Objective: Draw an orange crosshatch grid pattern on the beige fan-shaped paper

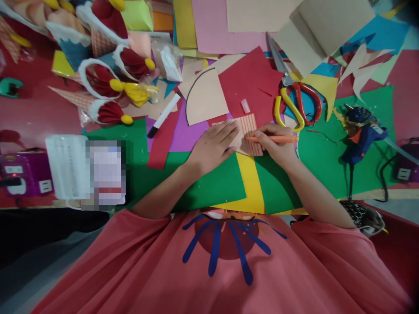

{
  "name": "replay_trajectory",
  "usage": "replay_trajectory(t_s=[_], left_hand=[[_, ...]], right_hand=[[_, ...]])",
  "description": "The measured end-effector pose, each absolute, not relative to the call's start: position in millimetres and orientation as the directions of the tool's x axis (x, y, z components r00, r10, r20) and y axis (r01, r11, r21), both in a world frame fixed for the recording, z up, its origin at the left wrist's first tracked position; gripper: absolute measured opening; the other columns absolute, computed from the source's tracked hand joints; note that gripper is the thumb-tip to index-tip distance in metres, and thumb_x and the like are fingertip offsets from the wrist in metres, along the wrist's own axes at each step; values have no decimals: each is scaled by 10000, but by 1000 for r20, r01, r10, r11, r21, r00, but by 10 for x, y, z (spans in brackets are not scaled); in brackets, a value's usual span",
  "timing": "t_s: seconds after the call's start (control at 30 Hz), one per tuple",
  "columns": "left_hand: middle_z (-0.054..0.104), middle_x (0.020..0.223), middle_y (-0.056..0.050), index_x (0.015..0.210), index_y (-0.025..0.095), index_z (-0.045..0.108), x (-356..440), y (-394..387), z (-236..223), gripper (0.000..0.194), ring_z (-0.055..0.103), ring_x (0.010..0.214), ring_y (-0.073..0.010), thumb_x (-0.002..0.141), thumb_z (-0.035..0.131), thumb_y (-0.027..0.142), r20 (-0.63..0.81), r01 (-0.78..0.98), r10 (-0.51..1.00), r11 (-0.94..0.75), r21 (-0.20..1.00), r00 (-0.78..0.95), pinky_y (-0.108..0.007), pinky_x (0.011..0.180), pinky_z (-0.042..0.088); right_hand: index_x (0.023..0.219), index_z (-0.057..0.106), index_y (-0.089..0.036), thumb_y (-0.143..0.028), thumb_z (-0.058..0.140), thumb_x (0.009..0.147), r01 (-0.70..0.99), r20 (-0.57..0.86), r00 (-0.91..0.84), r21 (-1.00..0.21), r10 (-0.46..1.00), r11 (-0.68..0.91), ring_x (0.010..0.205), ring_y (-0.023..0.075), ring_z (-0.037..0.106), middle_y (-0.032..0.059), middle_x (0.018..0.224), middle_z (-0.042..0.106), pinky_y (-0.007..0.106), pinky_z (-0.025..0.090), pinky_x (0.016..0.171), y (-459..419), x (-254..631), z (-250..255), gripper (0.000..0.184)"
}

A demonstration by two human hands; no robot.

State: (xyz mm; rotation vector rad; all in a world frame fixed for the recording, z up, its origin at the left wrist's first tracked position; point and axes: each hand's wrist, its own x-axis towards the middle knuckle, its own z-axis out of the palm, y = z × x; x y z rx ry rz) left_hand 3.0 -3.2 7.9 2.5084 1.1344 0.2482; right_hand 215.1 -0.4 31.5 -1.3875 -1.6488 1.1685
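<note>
My right hand (278, 146) is closed around an orange marker (284, 139), its tip on a piece of peach paper (253, 146) with orange stripes drawn across its right part. My left hand (214, 144) lies flat on the left part of that paper, fingers stretched out and covering some of it. A small pale pink marker cap (245, 106) rests just above the striped paper, on red paper (250, 74). Up and to the left of it is a peach quarter-circle piece (207, 98) with a black curved edge.
Large scissors (288, 87) with red and yellow handles lie at upper right. A blue glue gun (363, 133) with its cord sits on green paper (379, 104). A black-and-white marker (163, 114), several paper cones (101, 78) and a blurred phone (106, 174) are on the left.
</note>
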Motion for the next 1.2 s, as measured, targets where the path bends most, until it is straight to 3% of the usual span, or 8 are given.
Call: replay_trajectory(t_s=[0.3,0.63,1.2], left_hand=[[379,1480,-141,1411,122,379,39,-28,91,494,300,1406,-242,980,334,359,-13,691,753,-598,406,658,-444,1155,262],[395,1470,-140,1399,115,397,50,-30,102,485,316,1399,-242,976,351,349,-3,699,757,-603,384,654,-433,1150,276],[397,1471,-132,1394,132,399,34,-27,81,481,310,1401,-232,980,337,366,10,685,751,-607,403,660,-425,1153,266]], right_hand=[[676,652,-173,-256,586,798,379,-6,-224,-922,975,81,570,118,600,19,648,688,235,443,525,15,2149,296,162],[535,517,-182,-221,568,724,368,-100,-187,-930,977,-25,455,87,470,-21,466,530,224,398,448,1,2094,353,199],[461,472,-178,-132,515,669,278,-191,-293,-955,937,-108,437,66,430,-40,440,489,211,346,438,-4,2059,416,218]])
